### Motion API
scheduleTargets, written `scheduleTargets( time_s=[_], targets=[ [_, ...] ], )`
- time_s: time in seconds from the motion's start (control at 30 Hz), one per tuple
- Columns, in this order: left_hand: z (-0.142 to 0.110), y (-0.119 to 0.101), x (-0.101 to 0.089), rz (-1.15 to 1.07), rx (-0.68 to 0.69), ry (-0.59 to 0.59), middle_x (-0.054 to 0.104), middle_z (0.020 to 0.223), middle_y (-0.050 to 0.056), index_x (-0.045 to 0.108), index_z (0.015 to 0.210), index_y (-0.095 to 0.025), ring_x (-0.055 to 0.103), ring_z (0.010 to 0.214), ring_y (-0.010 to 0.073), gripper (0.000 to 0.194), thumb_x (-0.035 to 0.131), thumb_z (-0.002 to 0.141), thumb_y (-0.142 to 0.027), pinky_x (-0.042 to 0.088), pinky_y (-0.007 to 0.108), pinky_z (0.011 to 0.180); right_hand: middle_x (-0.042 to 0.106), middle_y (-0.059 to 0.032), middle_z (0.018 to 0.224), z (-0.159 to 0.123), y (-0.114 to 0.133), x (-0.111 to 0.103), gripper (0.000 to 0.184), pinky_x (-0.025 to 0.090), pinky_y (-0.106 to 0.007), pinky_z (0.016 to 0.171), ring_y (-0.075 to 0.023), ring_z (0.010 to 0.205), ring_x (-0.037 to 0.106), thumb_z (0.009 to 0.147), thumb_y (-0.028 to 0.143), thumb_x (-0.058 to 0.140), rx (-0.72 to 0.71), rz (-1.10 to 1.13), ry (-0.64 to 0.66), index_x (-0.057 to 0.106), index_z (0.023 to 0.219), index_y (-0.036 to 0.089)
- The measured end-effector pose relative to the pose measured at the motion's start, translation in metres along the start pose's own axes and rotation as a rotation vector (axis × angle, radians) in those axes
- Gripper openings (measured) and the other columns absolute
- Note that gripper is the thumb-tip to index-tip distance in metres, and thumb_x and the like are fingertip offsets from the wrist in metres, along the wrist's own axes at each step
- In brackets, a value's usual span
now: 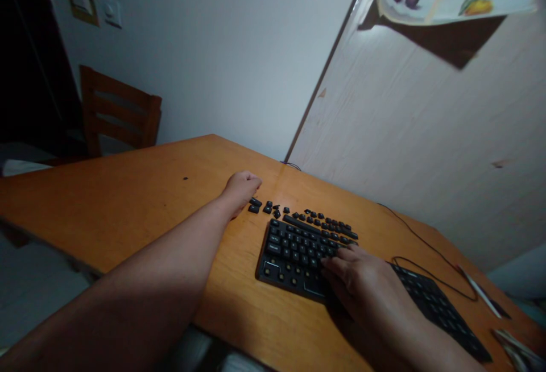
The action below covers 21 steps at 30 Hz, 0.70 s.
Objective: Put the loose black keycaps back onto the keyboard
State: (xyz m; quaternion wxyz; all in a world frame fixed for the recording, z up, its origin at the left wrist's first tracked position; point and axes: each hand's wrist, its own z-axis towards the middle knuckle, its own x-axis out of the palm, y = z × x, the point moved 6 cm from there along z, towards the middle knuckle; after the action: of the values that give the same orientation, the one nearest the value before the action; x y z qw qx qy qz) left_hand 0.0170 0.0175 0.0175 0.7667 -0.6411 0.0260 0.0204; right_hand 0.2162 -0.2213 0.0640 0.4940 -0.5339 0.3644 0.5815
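Observation:
A black keyboard (294,247) lies on the wooden table; its bottom rows have bare switches showing where keycaps are off. My right hand (358,275) reaches over the keyboard's right part, fingers bent together and fingertips down on the keys; whatever they pinch is hidden. Beyond the keyboard, loose black keycaps (314,222) lie in rough rows, along with a long spacebar keycap (302,223). At the left end of these rows my left hand (243,186) is closed, close to a few loose keycaps (255,205). Its fingers hide anything inside them.
A second black keyboard (443,312) lies on the right, partly behind my right forearm. A black cable (416,232) loops near it. A small dark piece (185,178) sits on the table (128,201) at left. A wooden chair (121,113) stands beyond the table; walls border its far side.

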Motion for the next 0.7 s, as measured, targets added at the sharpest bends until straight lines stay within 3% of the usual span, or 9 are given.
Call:
scheduleTargets(
  time_s=[0.13, 0.23, 0.3, 0.43, 0.6, 0.7],
  targets=[
    [-0.001, -0.001, 0.000, 0.005, -0.004, -0.002, 0.057, 0.059, 0.000, 0.056, 0.065, -0.019, 0.047, 0.055, 0.0133, 0.013, 0.062, 0.070, -0.029, 0.035, 0.027, 0.054, 0.071, -0.0059, 0.079, -0.007, 0.014, 0.005, 0.018, 0.044, -0.033, 0.066, -0.0212, 0.072, 0.062, 0.087, 0.014, 0.058, -0.019, -0.226, -0.022, 0.075, 0.089, 0.019],
    [-0.001, -0.001, 0.000, 0.001, -0.001, 0.003, 0.056, 0.059, 0.000, 0.055, 0.065, -0.019, 0.047, 0.055, 0.0133, 0.013, 0.062, 0.070, -0.029, 0.034, 0.027, 0.053, 0.075, -0.0091, 0.084, -0.010, 0.024, 0.010, 0.035, 0.050, -0.035, 0.069, -0.0240, 0.073, 0.066, 0.079, 0.013, 0.064, -0.073, -0.346, -0.006, 0.076, 0.111, 0.012],
    [-0.001, -0.001, 0.000, 0.003, 0.002, 0.000, 0.057, 0.059, 0.001, 0.055, 0.065, -0.019, 0.048, 0.055, 0.0134, 0.013, 0.062, 0.070, -0.029, 0.034, 0.027, 0.053, 0.076, -0.0098, 0.085, -0.011, 0.026, 0.014, 0.040, 0.053, -0.035, 0.069, -0.0246, 0.073, 0.067, 0.077, 0.012, 0.064, -0.080, -0.373, 0.023, 0.076, 0.115, 0.009],
    [0.001, 0.001, 0.000, 0.015, -0.003, -0.008, 0.057, 0.059, 0.001, 0.057, 0.066, -0.019, 0.048, 0.054, 0.0136, 0.012, 0.062, 0.070, -0.029, 0.033, 0.027, 0.052, 0.076, -0.0079, 0.084, -0.012, 0.021, 0.011, 0.039, 0.054, -0.034, 0.068, -0.0241, 0.073, 0.068, 0.080, 0.013, 0.060, -0.053, -0.312, 0.052, 0.077, 0.114, 0.013],
    [0.005, 0.004, 0.000, 0.002, 0.003, 0.002, 0.057, 0.059, 0.001, 0.056, 0.066, -0.019, 0.048, 0.054, 0.0139, 0.012, 0.061, 0.070, -0.030, 0.033, 0.027, 0.051, 0.074, -0.0070, 0.086, -0.015, 0.006, -0.010, 0.036, 0.052, -0.033, 0.072, -0.0220, 0.078, 0.068, 0.091, 0.020, 0.047, 0.029, -0.161, -0.090, 0.077, 0.112, 0.020],
    [0.005, 0.004, 0.000, -0.008, -0.003, 0.002, 0.057, 0.059, 0.001, 0.055, 0.065, -0.019, 0.049, 0.054, 0.0138, 0.012, 0.062, 0.070, -0.029, 0.034, 0.027, 0.052, 0.073, -0.0063, 0.084, -0.016, 0.005, -0.010, 0.035, 0.050, -0.032, 0.072, -0.0212, 0.077, 0.067, 0.090, 0.020, 0.047, 0.028, -0.118, -0.058, 0.078, 0.106, 0.022]
  ],
)
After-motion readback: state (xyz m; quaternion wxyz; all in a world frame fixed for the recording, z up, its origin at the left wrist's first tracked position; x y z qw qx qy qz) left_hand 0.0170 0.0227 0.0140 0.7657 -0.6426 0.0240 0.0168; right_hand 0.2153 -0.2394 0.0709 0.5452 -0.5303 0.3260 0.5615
